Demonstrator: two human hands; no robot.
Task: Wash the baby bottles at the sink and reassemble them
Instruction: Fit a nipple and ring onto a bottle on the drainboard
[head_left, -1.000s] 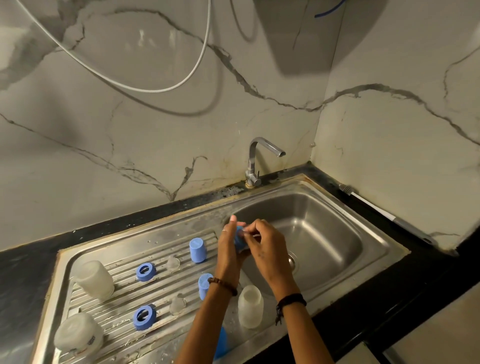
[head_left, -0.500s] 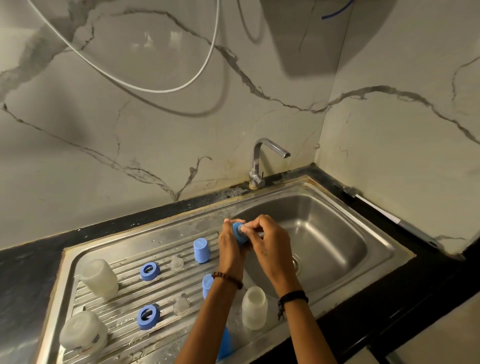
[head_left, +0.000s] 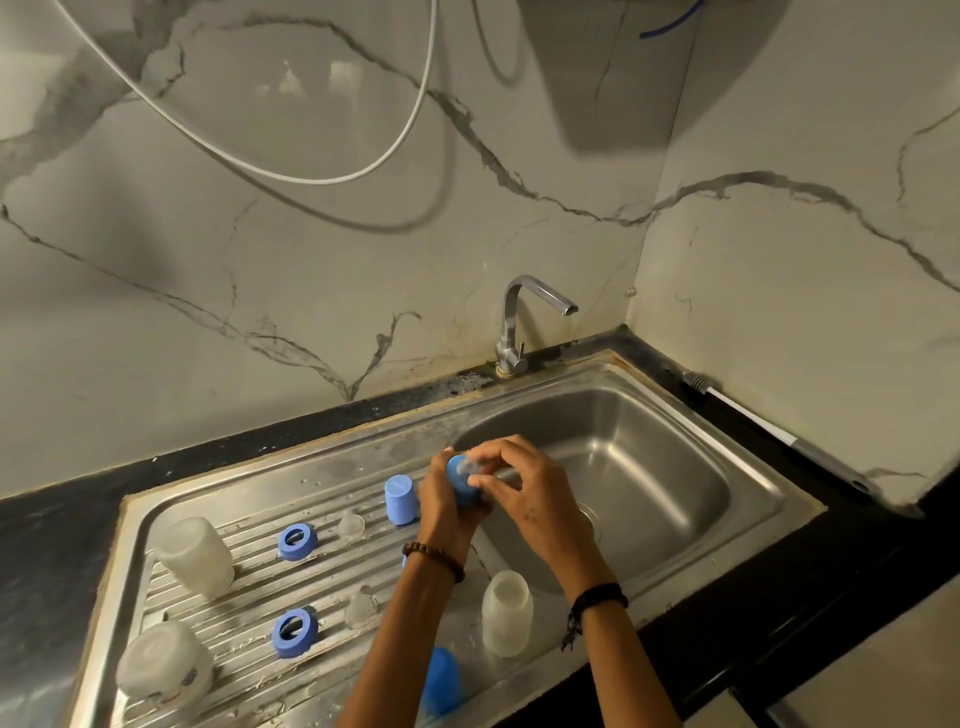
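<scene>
My left hand (head_left: 444, 506) grips a blue bottle collar ring (head_left: 462, 486) over the left edge of the sink basin (head_left: 639, 467). My right hand (head_left: 524, 488) pinches a clear teat (head_left: 475, 467) that sits in the ring's opening. An upright clear bottle (head_left: 506, 613) stands on the sink's front ledge. On the ribbed drainboard (head_left: 249, 618) lie two upturned bottles (head_left: 195, 556) (head_left: 163, 670), two blue rings (head_left: 297, 541) (head_left: 295, 632), two clear teats (head_left: 351, 524) (head_left: 362, 607) and a blue cap (head_left: 400, 500). Another blue cap (head_left: 441, 680) shows under my left forearm.
The tap (head_left: 519, 322) stands behind the basin, with no water running. A long-handled brush (head_left: 779, 434) lies on the black counter (head_left: 831, 582) by the right wall. A white hose (head_left: 311, 176) hangs across the marble wall.
Both hands stay at the basin's left edge with the ring. The right fingers have shifted onto the clear teat at the ring's top. The view has moved slightly.
</scene>
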